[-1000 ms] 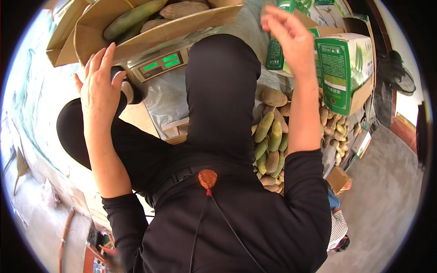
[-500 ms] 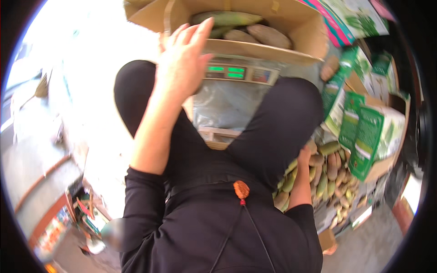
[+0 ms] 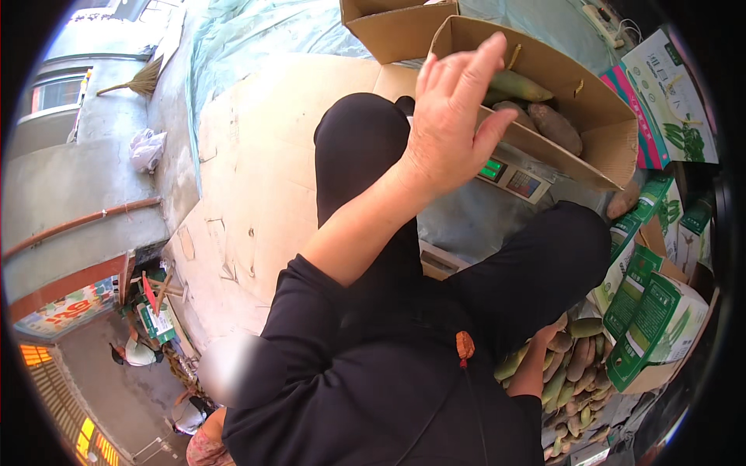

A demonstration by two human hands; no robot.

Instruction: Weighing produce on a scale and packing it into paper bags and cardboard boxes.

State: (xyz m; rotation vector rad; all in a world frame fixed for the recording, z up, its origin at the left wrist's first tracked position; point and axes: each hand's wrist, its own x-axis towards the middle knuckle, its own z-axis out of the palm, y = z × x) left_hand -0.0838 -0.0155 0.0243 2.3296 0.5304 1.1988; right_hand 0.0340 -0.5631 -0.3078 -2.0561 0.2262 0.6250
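My left hand (image 3: 454, 120) is raised over the near edge of an open cardboard box (image 3: 610, 147), fingers apart with nothing in them. Inside the box lie long radish-like roots, one green root (image 3: 522, 85) and brownish ones such as the brown root (image 3: 556, 129). The box rests on a digital scale (image 3: 517, 180) with a lit green display, partly covered by my hand. Low at my right side, my right hand (image 3: 550, 332) reaches down to a pile of green and brown roots (image 3: 579, 359). My right fingers are mostly hidden, so any hold cannot be made out.
Green and white printed cartons (image 3: 649, 326) stand at the right, beside the pile. Another open cardboard box (image 3: 396, 35) sits at the far side. Flattened cardboard (image 3: 249, 171) covers the floor at left. A broom (image 3: 140, 81) leans by the wall, and another person's patterned sleeve (image 3: 208, 446) shows lower left.
The view has turned left, so the box, scale and pile appear farther right. My left hand remains raised and spread near the box edge; my right hand stays at the pile.
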